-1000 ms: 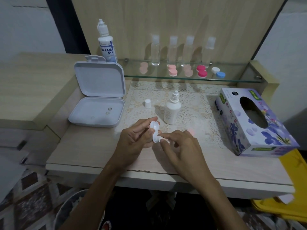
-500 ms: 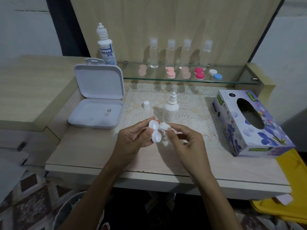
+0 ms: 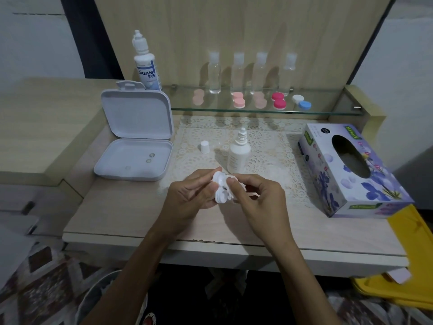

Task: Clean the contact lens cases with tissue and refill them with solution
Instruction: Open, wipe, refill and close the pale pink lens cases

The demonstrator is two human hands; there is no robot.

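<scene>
Lens case (image 3: 220, 188) between hands, tissue (image 3: 234, 181) mostly hidden.

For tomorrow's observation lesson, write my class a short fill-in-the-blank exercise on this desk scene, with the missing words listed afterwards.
1. The left hand holds a white ____ case, both of its wells uncapped.
2. The right hand presses a bit of ____ against that case.
3. The small white bottle on the lace mat stands without its ____.
4. The flat white box left of the mat lies ____.

Missing words: contact lens; tissue; cap; open
</scene>
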